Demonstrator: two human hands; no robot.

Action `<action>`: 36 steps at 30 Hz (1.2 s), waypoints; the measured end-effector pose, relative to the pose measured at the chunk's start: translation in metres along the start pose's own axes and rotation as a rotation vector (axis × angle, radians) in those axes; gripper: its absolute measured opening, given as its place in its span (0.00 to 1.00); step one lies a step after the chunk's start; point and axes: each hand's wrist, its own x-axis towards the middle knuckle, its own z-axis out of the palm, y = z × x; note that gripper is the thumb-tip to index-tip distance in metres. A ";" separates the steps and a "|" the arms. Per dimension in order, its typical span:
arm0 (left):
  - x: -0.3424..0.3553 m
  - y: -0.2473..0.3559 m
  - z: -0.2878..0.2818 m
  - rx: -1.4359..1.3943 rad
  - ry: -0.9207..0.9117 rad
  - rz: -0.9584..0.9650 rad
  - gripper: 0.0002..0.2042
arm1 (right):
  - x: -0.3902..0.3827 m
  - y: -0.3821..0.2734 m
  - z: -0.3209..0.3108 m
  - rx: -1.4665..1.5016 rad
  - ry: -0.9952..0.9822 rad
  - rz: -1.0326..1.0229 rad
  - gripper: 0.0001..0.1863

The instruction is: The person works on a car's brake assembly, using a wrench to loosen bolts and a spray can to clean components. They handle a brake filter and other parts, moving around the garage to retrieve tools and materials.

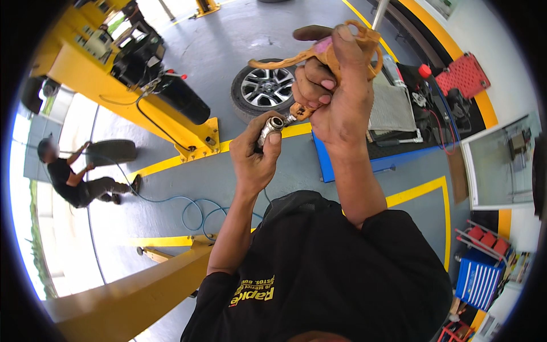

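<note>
My left hand [254, 158] is closed round a silver hose coupler [269, 132], its round open end facing up and to the right. Raised to the right of it, my right hand [348, 102] grips a worn orange-brown air gun [369, 43] with a loop at one side and a long thin arm reaching left. At the gun's lower end a small metal plug [290, 118] sticks out toward the coupler. Plug and coupler are very close; whether they touch I cannot tell. A blue air hose [199, 208] loops below my left arm; its join to the coupler is hidden.
A wheel [265, 90] lies on the floor beyond my hands. To the right stands a blue-edged bench [326, 162] with a radiator-like panel [393, 108]. Yellow lift posts [165, 122] rise at left, where another person [77, 176] handles a tire [112, 151].
</note>
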 end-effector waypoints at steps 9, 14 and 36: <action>0.013 0.017 0.088 -0.006 -0.209 0.031 0.17 | 0.001 -0.062 -0.084 0.080 0.114 -0.063 0.31; 0.012 0.038 0.143 -0.051 -0.284 0.074 0.22 | 0.000 -0.098 -0.122 0.111 0.111 -0.016 0.26; 0.013 -0.019 0.399 -0.060 -0.964 -0.182 0.26 | 0.074 -0.143 -0.420 -0.665 0.321 0.260 0.25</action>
